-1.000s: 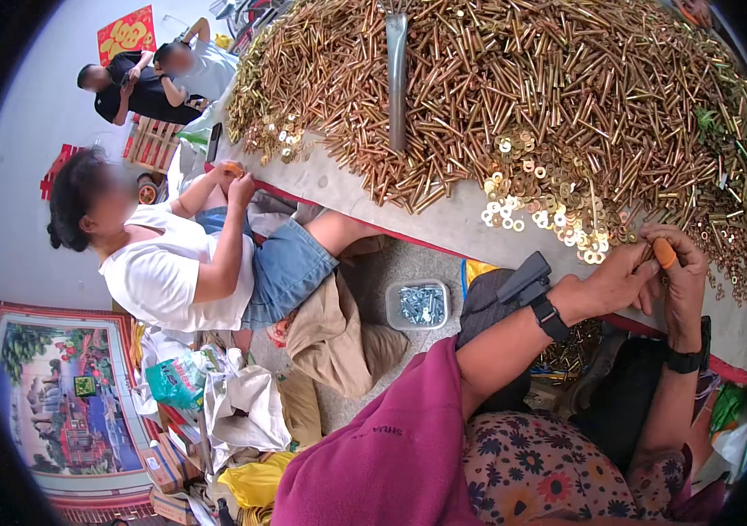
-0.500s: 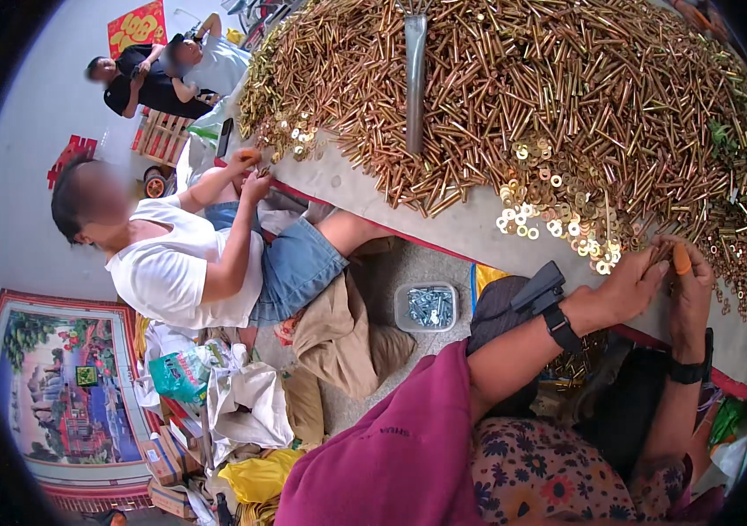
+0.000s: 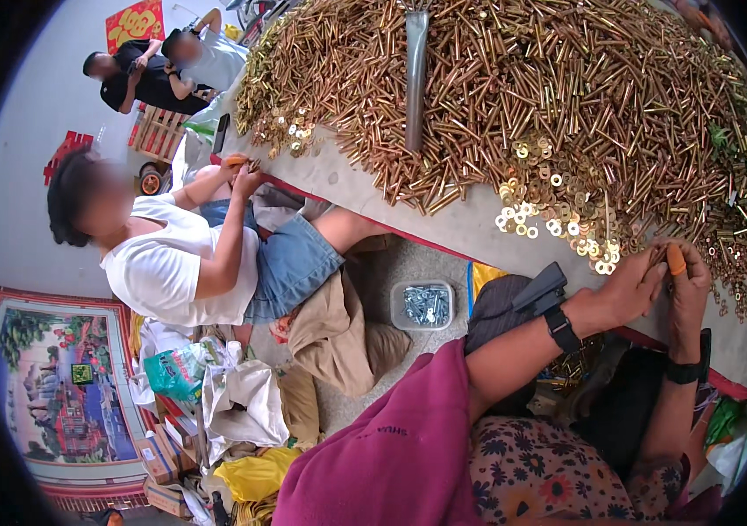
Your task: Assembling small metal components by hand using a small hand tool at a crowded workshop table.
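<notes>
brass bolt (image 3: 657,256) — both hands pinching

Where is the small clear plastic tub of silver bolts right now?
In the head view, the clear plastic tub of silver bolts sits on the grey floor below the table edge, between the seated co-worker's knee and the person's left forearm.

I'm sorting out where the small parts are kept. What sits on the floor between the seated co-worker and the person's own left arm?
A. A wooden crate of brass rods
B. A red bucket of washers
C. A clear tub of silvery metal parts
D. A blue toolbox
C: a clear plastic tub holding silvery metal parts rests on the floor below the table edge.
</notes>
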Demonstrator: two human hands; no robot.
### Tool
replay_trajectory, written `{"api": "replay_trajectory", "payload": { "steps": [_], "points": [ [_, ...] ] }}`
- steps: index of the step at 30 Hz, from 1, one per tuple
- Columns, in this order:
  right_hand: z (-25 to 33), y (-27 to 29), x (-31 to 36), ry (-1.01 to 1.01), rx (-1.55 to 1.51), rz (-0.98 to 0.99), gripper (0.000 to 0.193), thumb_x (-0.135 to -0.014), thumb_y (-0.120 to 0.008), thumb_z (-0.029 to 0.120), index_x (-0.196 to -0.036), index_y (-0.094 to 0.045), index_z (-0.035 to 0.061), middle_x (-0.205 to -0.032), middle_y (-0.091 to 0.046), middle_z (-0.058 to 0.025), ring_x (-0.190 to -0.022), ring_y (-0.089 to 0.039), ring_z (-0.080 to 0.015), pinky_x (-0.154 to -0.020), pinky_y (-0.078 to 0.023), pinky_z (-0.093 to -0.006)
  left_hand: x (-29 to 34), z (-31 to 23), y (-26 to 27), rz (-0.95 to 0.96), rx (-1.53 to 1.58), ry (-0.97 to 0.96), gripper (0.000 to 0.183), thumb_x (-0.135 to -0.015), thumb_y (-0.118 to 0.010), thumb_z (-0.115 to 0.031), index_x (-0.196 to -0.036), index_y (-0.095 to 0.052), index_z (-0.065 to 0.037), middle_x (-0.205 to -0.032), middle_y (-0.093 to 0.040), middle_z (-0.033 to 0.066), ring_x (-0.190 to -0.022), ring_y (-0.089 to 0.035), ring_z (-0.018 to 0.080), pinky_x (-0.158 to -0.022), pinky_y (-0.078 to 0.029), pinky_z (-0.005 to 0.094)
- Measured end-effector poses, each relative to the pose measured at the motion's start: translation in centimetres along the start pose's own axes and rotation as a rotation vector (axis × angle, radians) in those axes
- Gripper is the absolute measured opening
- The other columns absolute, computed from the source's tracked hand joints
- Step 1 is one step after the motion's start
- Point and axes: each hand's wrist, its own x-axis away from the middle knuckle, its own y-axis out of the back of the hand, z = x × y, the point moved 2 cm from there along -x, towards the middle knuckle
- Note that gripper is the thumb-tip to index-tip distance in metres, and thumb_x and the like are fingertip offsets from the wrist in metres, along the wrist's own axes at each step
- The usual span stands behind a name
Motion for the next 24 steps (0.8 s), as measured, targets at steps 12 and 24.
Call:
{"api": "replay_trajectory", "payload": {
  "steps": [12, 24],
  "points": [
    [-0.5, -0.3, 0.1, 0.063, -0.020, -0.063, 0.020, -0.092, -0.060, 0.019, -0.101, -0.062, 0.0008, -0.098, -0.064, -0.0036, -0.089, -0.059, -0.0119, -0.084, -0.046, -0.0262, -0.1, 0.6, -0.1, -0.027, 0.045, -0.067, 0.018, -0.101, -0.038, -0.012, -0.114, -0.046, -0.004, -0.061, -0.041, -0.0030, -0.047, -0.038, 0.0058, -0.042, -0.035, 0.0231],
    [-1.1, 0.5, -0.2, 0.049, 0.050, -0.079, 0.021, -0.091, -0.059, 0.014, -0.107, -0.063, 0.0009, -0.102, -0.064, -0.0025, -0.092, -0.059, -0.0102, -0.084, -0.045, -0.0246, -0.5, -0.1, 0.0, -0.108, -0.114, -0.270, 0.014, -0.100, -0.040, -0.009, -0.108, -0.049, -0.002, -0.063, -0.043, -0.0029, -0.051, -0.038, 0.0061, -0.045, -0.034, 0.0241]
  ]
}}
